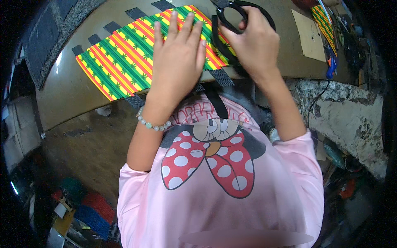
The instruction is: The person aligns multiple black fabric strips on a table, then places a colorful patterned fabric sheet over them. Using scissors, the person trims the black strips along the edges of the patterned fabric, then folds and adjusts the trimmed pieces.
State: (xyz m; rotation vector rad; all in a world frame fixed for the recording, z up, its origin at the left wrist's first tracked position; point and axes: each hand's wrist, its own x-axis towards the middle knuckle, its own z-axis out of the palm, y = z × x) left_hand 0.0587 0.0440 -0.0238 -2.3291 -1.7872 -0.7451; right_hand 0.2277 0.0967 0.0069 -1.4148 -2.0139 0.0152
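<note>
A panel of fabric [124,62] in green, yellow and red stripes with a leaf pattern lies on the brown table [62,97]. Short black strips [136,13] stick out along its far and near edges. My left hand [178,60] rests flat on the panel with its fingers spread. At the panel's right end, my right hand [260,47] grips a pair of black-handled scissors [223,3], whose blades run out of view at the top. A long black strap [215,35] hangs in a curve beside that hand and partly covers the panel's right end.
To the right lie a tan flat sheet [308,37] and another striped piece [322,22]. A blue tool [332,64] with a cord sits at the table's right edge. A rough concrete ledge [343,107] stands beyond. Dark slabs [45,37] border the table's left.
</note>
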